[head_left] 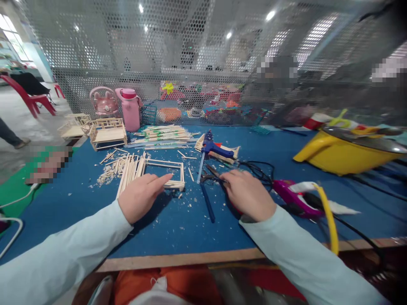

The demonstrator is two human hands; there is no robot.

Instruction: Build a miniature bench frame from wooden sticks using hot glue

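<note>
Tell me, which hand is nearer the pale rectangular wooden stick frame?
Left. The left hand is at the frame, one finger over its near side; the right hand is farther off, to the frame's right.

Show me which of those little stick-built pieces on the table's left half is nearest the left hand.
The open rectangular frame, right by the left hand; the two railed pieces stand farther back, left of the pink bottle.

Bright, ceiling lights [270,15] glaring behind mesh [173,42], window [14,36] blown out at left, soft shadows on tabletop [178,237], edges stretched, background blurry.
</note>
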